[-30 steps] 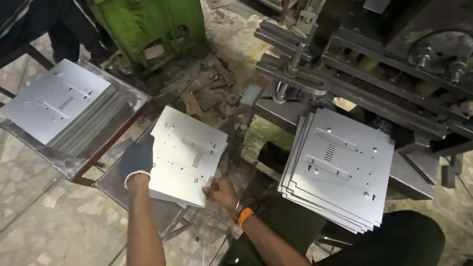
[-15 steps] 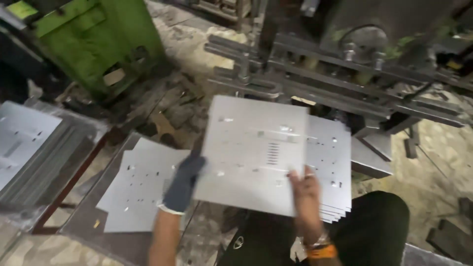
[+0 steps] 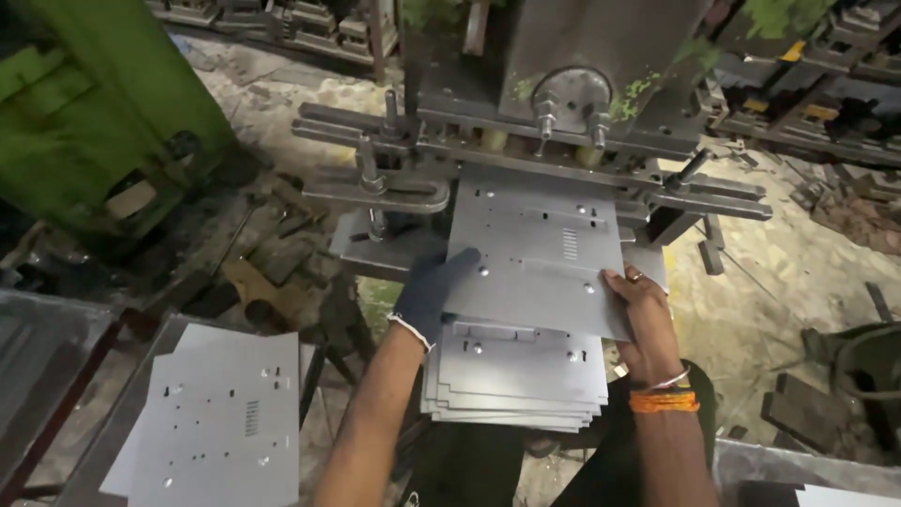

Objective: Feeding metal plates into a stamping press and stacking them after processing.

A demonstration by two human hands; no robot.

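Nearest the camera, both forearms rise from six o'clock toward the middle of the view. The left hand (image 3: 434,291), in a dark glove, lies palm-down with fingers spread flat on the left edge of a grey punched metal sheet (image 3: 535,249). The right hand (image 3: 640,314), bare, with orange bands at the wrist, clasps the sheet's near right corner, thumb on top and fingers curled under. Just beneath the hands sits a stack of similar sheets (image 3: 514,376), its near edges fanned slightly; the held sheet overlaps its far part. At eight o'clock another pile of punched sheets (image 3: 218,424) rests on a low stand, well apart from the hands.

The held sheet runs toward twelve o'clock, its far edge under the press machine (image 3: 563,113), between the grey clamp bars (image 3: 385,192) to left and right. Open concrete floor (image 3: 751,282) lies at three o'clock; at ten o'clock a green machine (image 3: 84,113) stands beyond scattered scrap
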